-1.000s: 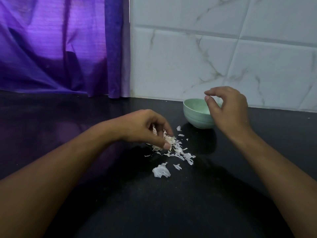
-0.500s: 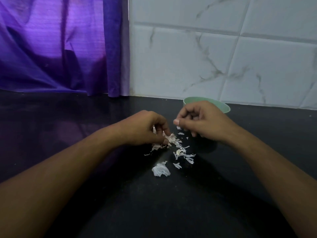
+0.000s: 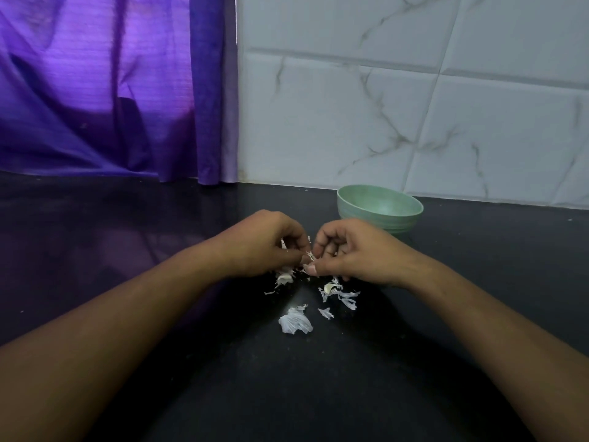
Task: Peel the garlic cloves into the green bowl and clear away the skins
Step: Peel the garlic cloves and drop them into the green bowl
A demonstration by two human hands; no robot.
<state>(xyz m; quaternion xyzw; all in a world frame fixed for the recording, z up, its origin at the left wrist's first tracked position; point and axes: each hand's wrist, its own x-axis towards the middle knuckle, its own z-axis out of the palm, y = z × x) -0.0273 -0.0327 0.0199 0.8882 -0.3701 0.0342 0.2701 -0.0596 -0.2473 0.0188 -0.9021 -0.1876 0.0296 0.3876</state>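
Right now the left hand (image 3: 264, 247) and right hand (image 3: 353, 253) are meeting low over the counter (image 3: 287, 393), just in front of the green bowl (image 3: 403, 225). Curled fingers (image 3: 314, 268) of both are pinching a garlic clove (image 3: 309, 257). It is probably handling light, firm and slippery, its skin papery; gripping the ends seems wisest. Both hands are hiding which way it points. Loose skins (image 3: 294, 323) are lying nearby.

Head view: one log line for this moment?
left hand: pinches garlic | right hand: pinches garlic | bowl: behind hands | skins: on counter
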